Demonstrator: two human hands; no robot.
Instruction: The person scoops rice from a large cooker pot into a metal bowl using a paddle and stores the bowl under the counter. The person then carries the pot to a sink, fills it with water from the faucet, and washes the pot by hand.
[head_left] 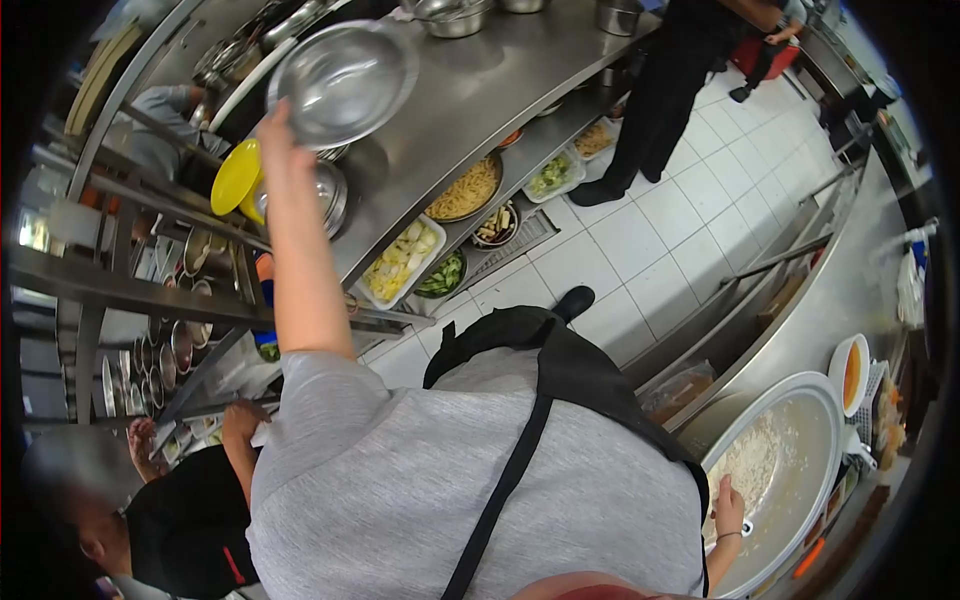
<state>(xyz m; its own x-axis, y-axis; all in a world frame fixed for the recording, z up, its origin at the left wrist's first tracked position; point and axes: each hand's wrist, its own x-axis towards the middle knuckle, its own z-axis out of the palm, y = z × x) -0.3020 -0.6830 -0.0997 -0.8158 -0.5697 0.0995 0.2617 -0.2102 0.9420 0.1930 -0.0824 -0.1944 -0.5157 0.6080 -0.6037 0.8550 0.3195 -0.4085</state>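
Observation:
My left hand (283,135) is raised at the upper left, its fingers closed on the rim of a shiny metal bowl (345,85). The bowl is tilted above the steel counter (440,90), and its inside looks bare. Below it stand stacked metal bowls (328,195) and a yellow plate (236,178). At the lower right, my right hand (728,508) is over a large metal pot (815,420) with white rice (752,465) in it. Its fingers look curled; a small metal end (747,526) shows beside them, but what they grip is unclear.
A shelf under the counter holds a tray of cut yellow-white vegetables (405,258), a pan of noodles (468,190) and a tray of greens (552,176). A person in dark trousers (645,100) stands ahead; another person (185,520) is at lower left. A sauce bowl (851,372) sits beside the pot.

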